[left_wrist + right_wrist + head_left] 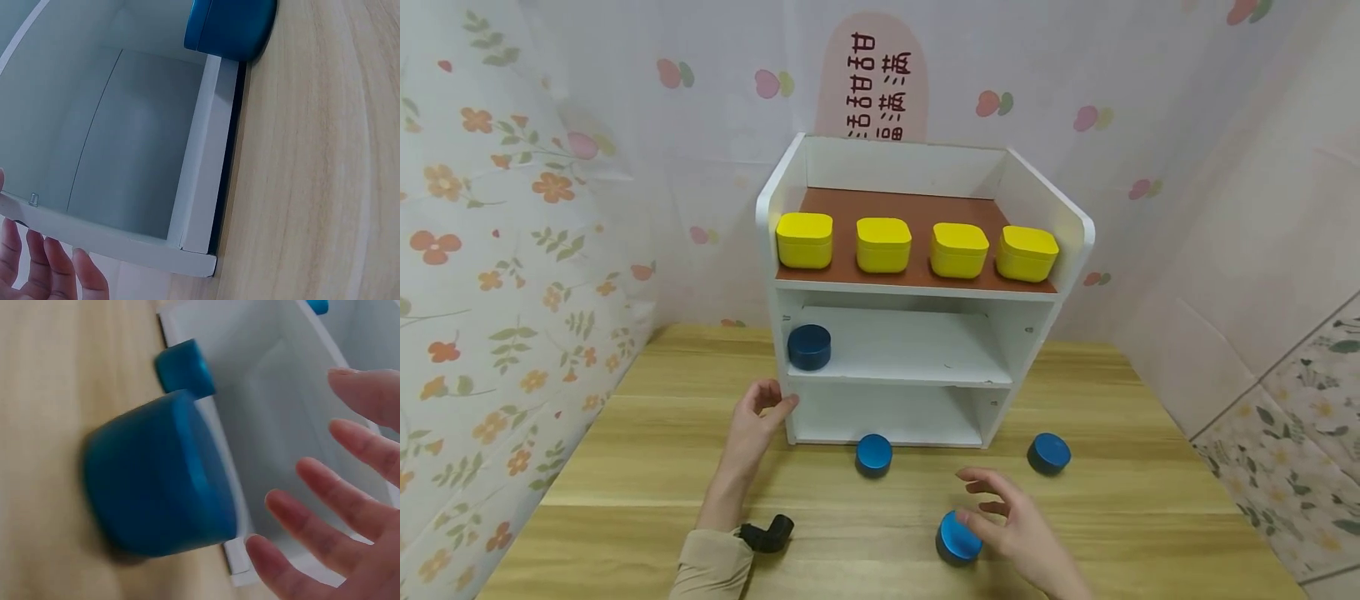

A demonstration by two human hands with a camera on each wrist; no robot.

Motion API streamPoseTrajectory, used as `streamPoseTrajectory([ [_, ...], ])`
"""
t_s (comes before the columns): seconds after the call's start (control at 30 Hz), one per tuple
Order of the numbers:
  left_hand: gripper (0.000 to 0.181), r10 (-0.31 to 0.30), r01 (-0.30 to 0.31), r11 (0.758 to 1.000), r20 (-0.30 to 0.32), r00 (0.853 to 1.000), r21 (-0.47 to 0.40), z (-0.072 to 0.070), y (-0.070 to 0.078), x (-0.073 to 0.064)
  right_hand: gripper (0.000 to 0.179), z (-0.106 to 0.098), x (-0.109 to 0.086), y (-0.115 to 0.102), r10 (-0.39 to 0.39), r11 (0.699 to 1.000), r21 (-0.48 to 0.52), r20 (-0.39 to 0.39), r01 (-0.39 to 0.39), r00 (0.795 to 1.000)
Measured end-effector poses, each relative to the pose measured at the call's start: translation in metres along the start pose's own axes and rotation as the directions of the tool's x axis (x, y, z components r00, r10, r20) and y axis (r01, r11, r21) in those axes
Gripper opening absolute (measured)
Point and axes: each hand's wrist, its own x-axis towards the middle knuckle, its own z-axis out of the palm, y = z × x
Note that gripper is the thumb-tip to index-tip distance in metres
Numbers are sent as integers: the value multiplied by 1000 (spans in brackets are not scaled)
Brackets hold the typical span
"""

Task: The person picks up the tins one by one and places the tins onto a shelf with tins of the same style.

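Observation:
A white shelf unit (pixel 887 379) stands on the wooden table. My left hand (pixel 763 417) holds the lower front edge of its left side panel, thumb on the inner side and fingers (pixel 59 265) along the outside. On the middle shelf, at the left end, sits a round dark blue tin (pixel 809 347). A second blue tin (pixel 873 456) is on the table at the unit's front edge, and a third (pixel 1048 454) lies to the right. My right hand (pixel 1011 525) hovers with spread fingers (pixel 350 500) over a nearer blue tin (pixel 958 540), apart from it in the right wrist view.
Several yellow rounded-square boxes (pixel 883 246) stand in a row on the brown top shelf (pixel 880 204). A black angled fitting (pixel 769 534) shows at my left wrist. Patterned cloth (pixel 700 167) hangs behind and beside the table (pixel 647 467).

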Motion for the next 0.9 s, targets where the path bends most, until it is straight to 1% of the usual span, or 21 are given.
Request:
streamPoseTrajectory([
  [0.13, 26, 2, -2, 1000, -11, 1000, 3, -1, 0, 0, 50, 1, -3, 8, 72, 997, 15, 90, -74, 993],
  [0.3, 27, 6, -6, 1000, -6, 1000, 1, -1, -1, 0, 58, 1, -8, 17, 135, 990, 28, 156, -141, 978],
  [0.43, 27, 2, -2, 1000, -2, 1000, 1, 0, -1, -1, 63, 1, -12, 24, 167, 983, 36, 202, -178, 965],
  [0.57, 27, -6, 6, 1000, -2, 1000, 1, 1, 0, -2, 66, 3, -13, 28, 175, 983, 22, 218, -184, 960],
  [0.8, 27, -19, 19, 1000, -2, 1000, -3, 0, 1, -2, 67, 5, -12, 29, 173, 985, -45, 225, -167, 959],
  [0.9, 27, -25, 25, 1000, -1, 1000, -7, 0, 1, -1, 67, 6, -11, 28, 189, 982, -71, 243, -177, 952],
])
